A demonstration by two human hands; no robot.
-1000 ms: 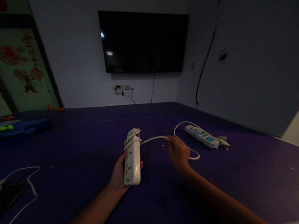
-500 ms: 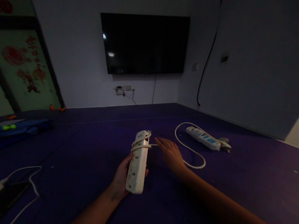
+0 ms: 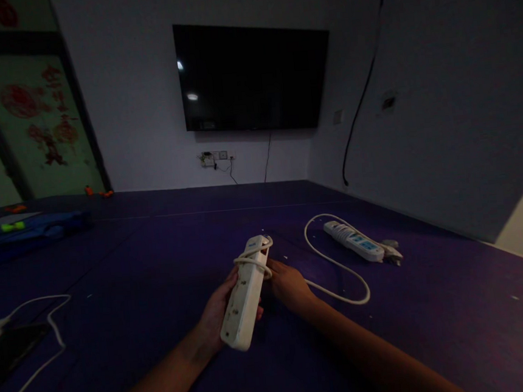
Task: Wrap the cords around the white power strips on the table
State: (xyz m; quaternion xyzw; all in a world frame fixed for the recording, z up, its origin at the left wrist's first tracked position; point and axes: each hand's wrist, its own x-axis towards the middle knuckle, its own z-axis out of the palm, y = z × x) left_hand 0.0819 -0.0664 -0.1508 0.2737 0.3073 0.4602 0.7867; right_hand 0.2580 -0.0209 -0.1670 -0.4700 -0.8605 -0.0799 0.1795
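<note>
My left hand (image 3: pixel 217 306) is wrapped round a white power strip (image 3: pixel 246 301), held tilted above the purple floor. White cord (image 3: pixel 252 259) is wound round the strip's upper end. At the strip's right side, my right hand (image 3: pixel 288 284) is closed on the cord, its fingertips partly behind the strip. From under that hand the cord (image 3: pixel 339 298) runs out in a loose loop towards a second power strip (image 3: pixel 354 241). That one lies on the floor to the right, with blue socket panels, cord wrapped round it and a plug (image 3: pixel 391 252) at its near end.
A dark flat device (image 3: pixel 16 348) with a white cable (image 3: pixel 62 335) lies at the left. Blue cloth (image 3: pixel 56 225) is farther back, with small orange things (image 3: pixel 106 194) by the door. A television (image 3: pixel 253 78) hangs on the far wall; a black cable (image 3: pixel 359 111) hangs at the right.
My right hand has moved left and in against the strip, bringing the cord with it. The strip has dropped slightly, and the loose loop on the floor has shifted.
</note>
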